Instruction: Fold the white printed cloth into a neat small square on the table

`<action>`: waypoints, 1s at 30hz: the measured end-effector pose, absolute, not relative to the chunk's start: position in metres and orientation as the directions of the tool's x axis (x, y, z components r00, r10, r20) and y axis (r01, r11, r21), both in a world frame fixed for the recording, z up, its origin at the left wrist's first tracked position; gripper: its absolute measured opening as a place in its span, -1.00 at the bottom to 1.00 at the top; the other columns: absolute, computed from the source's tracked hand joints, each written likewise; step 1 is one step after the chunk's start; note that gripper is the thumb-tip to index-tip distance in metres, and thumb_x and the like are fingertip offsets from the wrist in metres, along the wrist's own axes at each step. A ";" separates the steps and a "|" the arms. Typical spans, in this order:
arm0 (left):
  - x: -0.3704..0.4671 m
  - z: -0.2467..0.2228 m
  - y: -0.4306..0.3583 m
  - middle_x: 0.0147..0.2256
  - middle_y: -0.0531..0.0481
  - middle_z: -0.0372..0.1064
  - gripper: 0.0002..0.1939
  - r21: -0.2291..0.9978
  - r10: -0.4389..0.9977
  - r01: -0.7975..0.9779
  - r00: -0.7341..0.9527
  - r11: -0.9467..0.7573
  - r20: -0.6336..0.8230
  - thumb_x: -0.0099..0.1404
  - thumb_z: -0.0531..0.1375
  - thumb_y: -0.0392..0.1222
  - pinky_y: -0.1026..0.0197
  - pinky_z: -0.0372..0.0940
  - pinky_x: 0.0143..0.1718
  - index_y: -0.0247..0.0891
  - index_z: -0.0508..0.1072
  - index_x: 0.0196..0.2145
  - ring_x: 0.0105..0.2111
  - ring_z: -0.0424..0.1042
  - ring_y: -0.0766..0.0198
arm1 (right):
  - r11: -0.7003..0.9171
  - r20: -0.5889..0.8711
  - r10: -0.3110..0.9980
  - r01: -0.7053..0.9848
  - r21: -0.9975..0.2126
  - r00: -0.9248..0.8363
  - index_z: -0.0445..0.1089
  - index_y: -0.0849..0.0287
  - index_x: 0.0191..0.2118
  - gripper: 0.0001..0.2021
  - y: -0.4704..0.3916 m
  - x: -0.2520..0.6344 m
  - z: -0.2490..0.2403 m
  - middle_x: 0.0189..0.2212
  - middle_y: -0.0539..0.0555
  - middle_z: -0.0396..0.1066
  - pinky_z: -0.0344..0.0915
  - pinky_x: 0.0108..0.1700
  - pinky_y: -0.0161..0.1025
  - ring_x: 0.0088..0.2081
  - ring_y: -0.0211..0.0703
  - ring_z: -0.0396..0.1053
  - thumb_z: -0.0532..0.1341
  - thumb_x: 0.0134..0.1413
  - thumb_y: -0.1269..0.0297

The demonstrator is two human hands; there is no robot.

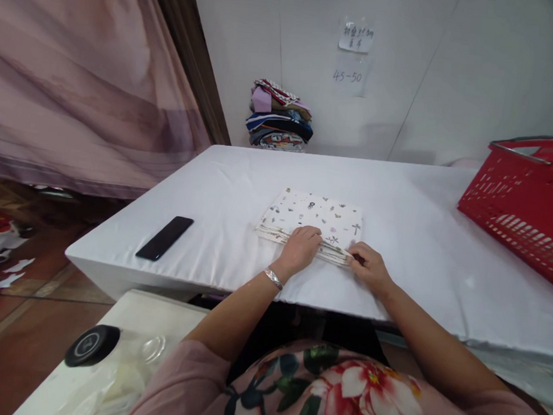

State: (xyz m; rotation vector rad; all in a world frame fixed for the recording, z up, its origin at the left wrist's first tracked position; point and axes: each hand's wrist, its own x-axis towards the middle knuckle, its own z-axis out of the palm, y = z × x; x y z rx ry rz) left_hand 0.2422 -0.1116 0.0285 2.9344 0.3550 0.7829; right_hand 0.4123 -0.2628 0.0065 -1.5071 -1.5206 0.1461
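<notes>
A white cloth [314, 214] with small printed motifs lies folded in several layers on the white-covered table [230, 184]. My left hand [302, 247], with a silver bracelet at the wrist, is closed on the cloth's near edge, around its middle. At the near right corner my right hand [369, 265] pinches the layered edge between thumb and fingers. Both hands touch the cloth, which lies flat at its far side.
A black phone [165, 238] lies on the table's left side. At the right edge stands a red basket [533, 204]. Folded fabrics [280, 119] are piled beyond the far edge. A low white surface [151, 309] at the lower left bears a black round object [93, 346].
</notes>
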 end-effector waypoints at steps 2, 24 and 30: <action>0.243 0.030 -0.110 -0.14 -0.04 0.35 -0.91 0.140 0.243 0.201 0.852 -0.970 0.463 0.30 0.08 -0.29 0.13 0.18 -0.07 -0.24 0.38 -0.27 -0.08 0.28 0.22 | 0.231 0.519 0.828 0.713 -0.662 0.213 0.37 0.11 -0.34 -0.92 -0.263 0.413 0.006 -0.40 0.05 0.34 0.22 -0.38 -0.22 -0.39 -0.18 0.29 0.14 0.08 0.32; 0.230 0.022 -0.109 -0.19 -0.04 0.40 -0.83 0.171 0.220 0.160 0.874 -0.972 0.432 0.32 0.07 -0.22 0.10 0.20 -0.06 -0.24 0.37 -0.15 -0.13 0.33 0.21 | 0.175 0.536 0.821 0.805 -0.567 0.199 0.38 0.10 -0.20 -0.84 -0.267 0.407 0.010 -0.34 0.07 0.37 0.27 -0.38 -0.23 -0.42 -0.20 0.29 0.14 0.07 0.33; 0.229 0.025 -0.109 -0.20 -0.03 0.39 -0.84 0.187 0.224 0.158 0.881 -0.970 0.417 0.32 0.07 -0.21 0.13 0.20 -0.09 -0.22 0.41 -0.18 -0.14 0.32 0.23 | 0.092 0.539 0.822 0.891 -0.445 0.184 0.38 0.08 -0.14 -0.79 -0.268 0.401 0.012 -0.25 0.10 0.39 0.33 -0.23 -0.19 -0.21 -0.09 0.35 0.16 0.07 0.28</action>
